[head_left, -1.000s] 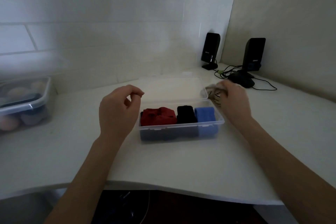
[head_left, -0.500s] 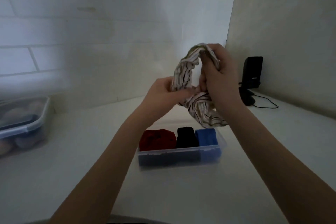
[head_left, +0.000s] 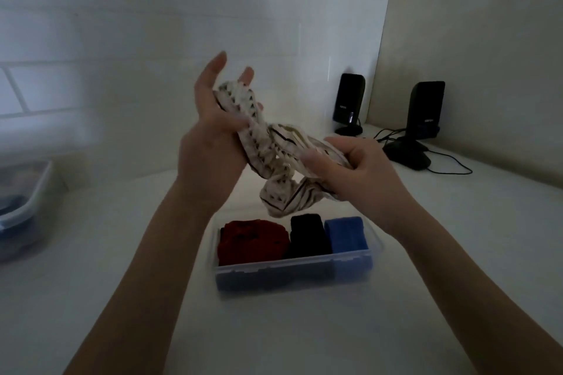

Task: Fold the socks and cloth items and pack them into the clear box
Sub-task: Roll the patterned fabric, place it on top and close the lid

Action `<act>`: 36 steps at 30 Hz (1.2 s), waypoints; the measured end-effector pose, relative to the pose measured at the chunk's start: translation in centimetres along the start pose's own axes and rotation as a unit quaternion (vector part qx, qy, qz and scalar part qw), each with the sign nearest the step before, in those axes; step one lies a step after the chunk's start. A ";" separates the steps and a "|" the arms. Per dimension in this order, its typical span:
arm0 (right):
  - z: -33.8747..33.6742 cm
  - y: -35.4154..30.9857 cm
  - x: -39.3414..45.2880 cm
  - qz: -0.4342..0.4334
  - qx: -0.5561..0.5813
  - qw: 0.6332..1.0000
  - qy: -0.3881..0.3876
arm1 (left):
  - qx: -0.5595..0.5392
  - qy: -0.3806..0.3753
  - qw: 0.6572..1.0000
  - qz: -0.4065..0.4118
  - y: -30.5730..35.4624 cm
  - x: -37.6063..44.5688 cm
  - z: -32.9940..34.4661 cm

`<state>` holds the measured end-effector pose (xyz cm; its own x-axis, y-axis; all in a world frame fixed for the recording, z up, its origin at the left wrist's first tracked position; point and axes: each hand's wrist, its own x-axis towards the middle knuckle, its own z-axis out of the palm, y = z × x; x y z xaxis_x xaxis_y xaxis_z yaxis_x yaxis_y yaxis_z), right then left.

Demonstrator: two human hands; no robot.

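- Striped cloth: one; cream fabric with dark thin stripes, soft, bunched and twisted; held in the air above the clear box, between both hands
- Left hand: fingers mostly straight and spread, thumb pinning the cloth's upper end against the palm
- Right hand: fingers curled round the cloth's lower end
- Clear box: one; see-through plastic, rectangular, on the white table
- Folded items in the box: three, side by side; red bundle, black roll, blue roll
- Speakers: two; black, upright, with cables; in the far right corner
- Lidded tub: one; plastic, at far left; contents blurred
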<state>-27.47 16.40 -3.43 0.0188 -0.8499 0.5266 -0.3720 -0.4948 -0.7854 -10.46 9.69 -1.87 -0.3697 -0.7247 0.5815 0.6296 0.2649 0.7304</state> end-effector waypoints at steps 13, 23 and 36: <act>0.0 -0.3 -0.7 -0.010 0.082 0.994 -0.076 | 0.372 -0.097 0.923 -0.036 -1.6 -1.6 1.3; -0.4 -0.2 -0.3 0.032 0.249 0.968 -0.009 | 0.354 -0.110 0.927 -0.050 -2.3 -1.8 1.7; -0.2 -0.2 -0.3 0.202 0.210 0.948 -0.126 | 0.001 -0.131 0.980 -0.151 -1.1 -1.5 1.5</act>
<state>-27.59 16.79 -3.35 0.1938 -0.9756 0.1030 0.0049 -0.1040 -0.9946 -11.63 11.39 -3.03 -0.7018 -0.5821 0.4106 0.4635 0.0647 0.8838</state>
